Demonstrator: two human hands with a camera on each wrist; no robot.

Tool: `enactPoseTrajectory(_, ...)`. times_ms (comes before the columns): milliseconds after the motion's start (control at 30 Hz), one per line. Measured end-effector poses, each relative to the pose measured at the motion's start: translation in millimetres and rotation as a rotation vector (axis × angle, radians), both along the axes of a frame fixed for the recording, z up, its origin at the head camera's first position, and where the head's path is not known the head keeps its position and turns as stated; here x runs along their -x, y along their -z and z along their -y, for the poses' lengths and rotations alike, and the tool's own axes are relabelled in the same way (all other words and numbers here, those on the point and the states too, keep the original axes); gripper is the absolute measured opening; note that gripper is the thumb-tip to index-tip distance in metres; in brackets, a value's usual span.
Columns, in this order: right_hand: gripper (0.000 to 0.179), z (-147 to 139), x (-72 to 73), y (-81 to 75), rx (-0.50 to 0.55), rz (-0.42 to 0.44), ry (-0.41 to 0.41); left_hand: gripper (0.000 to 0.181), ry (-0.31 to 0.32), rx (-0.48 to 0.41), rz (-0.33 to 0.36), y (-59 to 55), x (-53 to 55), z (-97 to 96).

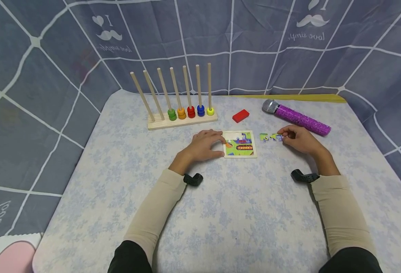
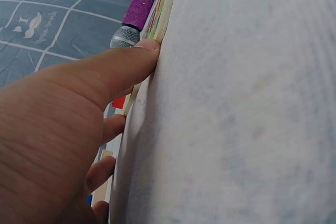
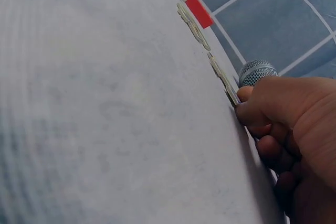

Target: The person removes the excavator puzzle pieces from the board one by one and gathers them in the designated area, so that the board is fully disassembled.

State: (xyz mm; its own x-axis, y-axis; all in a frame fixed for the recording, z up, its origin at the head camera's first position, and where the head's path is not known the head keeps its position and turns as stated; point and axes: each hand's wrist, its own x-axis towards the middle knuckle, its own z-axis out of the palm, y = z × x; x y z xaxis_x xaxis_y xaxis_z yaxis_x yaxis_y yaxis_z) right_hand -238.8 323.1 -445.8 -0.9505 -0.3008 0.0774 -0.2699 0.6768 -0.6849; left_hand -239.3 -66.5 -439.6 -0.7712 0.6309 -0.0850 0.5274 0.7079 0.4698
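A shallow wooden jigsaw tray (image 1: 224,153) lies flat, its picture partly filled with a red and purple digger-like vehicle on green; the bare backing shows at its upper left. My left hand (image 1: 205,145) holds the tray along its left side, the thumb at the near left corner and fingertips farther up that edge. To the right of the tray lies a loose jigsaw piece (image 1: 263,137). Just beyond it, my right hand (image 1: 299,139) pinches a second green and blue jigsaw piece (image 3: 223,78) by its right end, between thumb and index finger, low over the cloth.
Behind the tray sits a red block (image 1: 241,116). A purple glitter microphone (image 1: 299,118) lies beyond my right hand. At the back left stands a wooden peg rack (image 1: 183,122) with upright rods and coloured rings. A pink rounded object (image 1: 13,258) shows at the lower left corner.
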Motion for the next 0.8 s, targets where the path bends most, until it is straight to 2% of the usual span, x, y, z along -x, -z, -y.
enactPoseTrajectory(300, 0.023, 5, 0.0, 1.3, 0.040, 0.008, 0.003, 0.035, -0.011, -0.004, -0.002, 0.0, -1.0, 3.1)
enactPoseTrajectory(433, 0.024, 6, -0.3, -1.3, 0.019, -0.005, -0.003, 0.035, -0.013, -0.008, 0.000, 0.2, -1.3, 3.9)
enactPoseTrajectory(667, 0.027, 14, -0.7, -9.5, -0.049, -0.092, -0.014, 0.036, -0.007, -0.010, 0.001, -1.3, -1.3, 3.8)
enactPoseTrajectory(800, 0.026, 30, -3.2, -19.0, -0.181, -0.148, -0.074, 0.037, 0.003, -0.023, -0.009, 0.9, -0.7, 2.8)
